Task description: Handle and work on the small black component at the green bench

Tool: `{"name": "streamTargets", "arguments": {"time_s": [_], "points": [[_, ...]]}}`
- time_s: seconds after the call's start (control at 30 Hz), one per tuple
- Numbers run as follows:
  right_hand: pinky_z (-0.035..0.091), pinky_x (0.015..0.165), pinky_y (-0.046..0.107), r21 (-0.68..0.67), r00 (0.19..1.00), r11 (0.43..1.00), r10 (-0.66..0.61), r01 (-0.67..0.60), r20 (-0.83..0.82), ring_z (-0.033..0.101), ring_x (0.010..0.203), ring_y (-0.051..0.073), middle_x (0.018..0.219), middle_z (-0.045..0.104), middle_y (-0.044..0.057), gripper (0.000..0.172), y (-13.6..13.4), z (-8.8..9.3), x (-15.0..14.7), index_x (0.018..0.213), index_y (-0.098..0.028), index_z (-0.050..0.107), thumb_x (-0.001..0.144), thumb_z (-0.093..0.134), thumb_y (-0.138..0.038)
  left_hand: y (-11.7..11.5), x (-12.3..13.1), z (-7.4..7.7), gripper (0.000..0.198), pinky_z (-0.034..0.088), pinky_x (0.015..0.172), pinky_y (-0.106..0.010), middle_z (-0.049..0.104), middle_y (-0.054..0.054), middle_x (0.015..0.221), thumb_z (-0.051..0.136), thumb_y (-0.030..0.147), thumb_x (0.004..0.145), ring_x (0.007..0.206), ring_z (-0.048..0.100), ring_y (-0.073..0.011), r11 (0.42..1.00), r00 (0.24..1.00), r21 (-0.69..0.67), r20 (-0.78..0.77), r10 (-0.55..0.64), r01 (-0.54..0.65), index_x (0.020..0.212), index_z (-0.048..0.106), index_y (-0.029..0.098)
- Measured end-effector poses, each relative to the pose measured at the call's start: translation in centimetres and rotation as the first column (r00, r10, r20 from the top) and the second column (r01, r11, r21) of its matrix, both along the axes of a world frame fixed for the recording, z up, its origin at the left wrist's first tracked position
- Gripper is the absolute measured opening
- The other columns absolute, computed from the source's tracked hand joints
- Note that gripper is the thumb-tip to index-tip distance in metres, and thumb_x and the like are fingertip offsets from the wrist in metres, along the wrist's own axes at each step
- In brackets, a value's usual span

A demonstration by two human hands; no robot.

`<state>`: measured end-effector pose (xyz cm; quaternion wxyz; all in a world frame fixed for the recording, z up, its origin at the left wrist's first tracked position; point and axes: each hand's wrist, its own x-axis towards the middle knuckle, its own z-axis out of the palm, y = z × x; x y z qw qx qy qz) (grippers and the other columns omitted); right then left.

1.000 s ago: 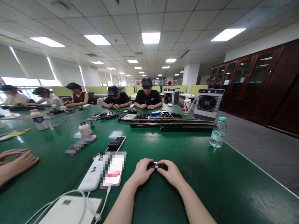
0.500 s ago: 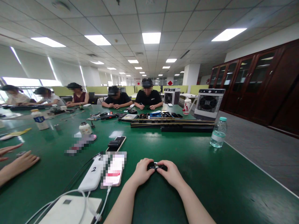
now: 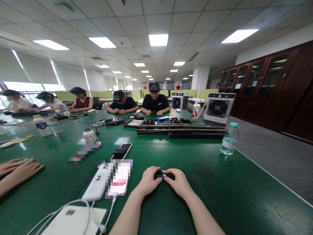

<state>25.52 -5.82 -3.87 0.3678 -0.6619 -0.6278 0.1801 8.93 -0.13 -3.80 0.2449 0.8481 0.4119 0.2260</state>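
My left hand and my right hand meet low in the middle of the green table. Both are curled round a small black object held between their fingertips, just above the table top. Only its top edge shows between the fingers. A phone with a blurred screen and a white power bank marked "2" lie just left of my left hand.
A water bottle stands at the right edge. Long black rails lie across the middle. A co-worker's hands rest at the left. Several people sit along the far side. A white box with cables is at bottom left.
My hands stay together on the small black object. The co-worker's hands at the left have shifted slightly, the far one coming down to lie flat on the table.
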Motion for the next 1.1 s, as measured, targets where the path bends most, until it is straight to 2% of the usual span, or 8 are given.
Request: {"name": "streamTargets", "arguments": {"time_s": [0.33, 0.53, 0.8, 1.1], "points": [[0.041, 0.093, 0.037, 0.013, 1.0, 1.0, 0.008, -0.008, 0.005, 0.061, 0.099, 0.023, 0.098, 0.071, 0.003, 0.019, -0.1, 0.0, -0.1, 0.088, -0.024, 0.069, 0.073, 0.061, -0.03, 0.2, 0.0, -0.2, 0.039, 0.037, 0.096, -0.034, 0.06, -0.007, 0.114, 0.055, 0.024, 0.077, 0.108, 0.052, -0.0224, 1.0, 1.0, 0.004, -0.019, -0.007, 0.007, 0.115, 0.058, 0.02], [0.041, 0.096, 0.04, 0.067, 0.998, 0.998, -0.007, 0.011, -0.058, 0.059, 0.102, 0.024, 0.101, 0.07, 0.005, 0.02, 0.0, 0.1, -0.1, 0.089, -0.021, 0.069, 0.074, 0.058, -0.029, 0.1, 0.0, -0.1, 0.037, 0.038, 0.094, -0.032, 0.061, -0.006, 0.112, 0.055, 0.024, 0.078, 0.106, 0.053, -0.0216, 1.0, 0.999, 0.005, -0.038, 0.001, -0.001, 0.114, 0.058, 0.02], [0.047, 0.092, 0.041, 0.169, 0.966, 0.974, -0.112, 0.154, -0.234, 0.063, 0.096, 0.024, 0.099, 0.069, 0.009, 0.025, 0.3, -0.1, 0.6, 0.094, -0.02, 0.066, 0.076, 0.055, -0.032, -0.1, 0.0, 0.3, 0.038, 0.036, 0.096, -0.033, 0.06, -0.006, 0.115, 0.054, 0.023, 0.076, 0.109, 0.051, -0.0221, 1.0, 1.0, -0.015, -0.031, -0.004, 0.004, 0.115, 0.057, 0.02], [0.048, 0.09, 0.042, 0.217, 0.939, 0.936, -0.216, 0.277, -0.267, 0.064, 0.096, 0.025, 0.1, 0.07, 0.01, 0.03, 0.2, 0.4, 1.4, 0.096, -0.019, 0.065, 0.076, 0.053, -0.038, -0.3, -0.1, 0.6, 0.042, 0.036, 0.097, -0.033, 0.059, -0.006, 0.117, 0.054, 0.024, 0.076, 0.11, 0.051, -0.0223, 0.999, 1.0, -0.04, -0.024, -0.004, 0.003, 0.117, 0.056, 0.02]]}}
